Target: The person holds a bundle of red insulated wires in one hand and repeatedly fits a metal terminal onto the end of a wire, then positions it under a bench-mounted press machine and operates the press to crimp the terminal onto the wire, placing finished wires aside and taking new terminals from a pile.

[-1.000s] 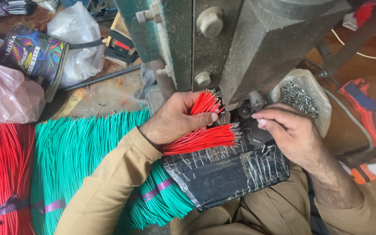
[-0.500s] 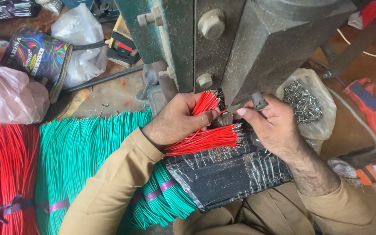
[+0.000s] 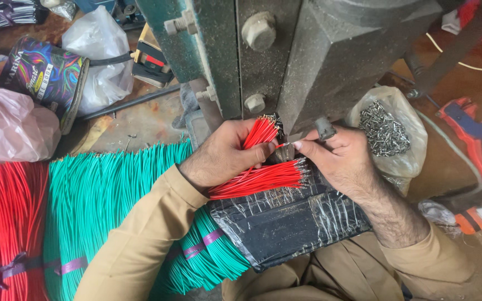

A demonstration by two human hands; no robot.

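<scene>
One bunch of red wires (image 3: 260,134) is gripped in the left hand (image 3: 224,156); a single wire is pinched by the right hand (image 3: 338,156) under the press (image 3: 308,56). A second red bunch (image 3: 263,178) lies below the fingers.

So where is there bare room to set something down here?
One bare patch of bench lies between the tin, the press and the green wires. At the press foot it is crowded: left hand with red wires, right hand, black pad, bag of terminals.
</scene>
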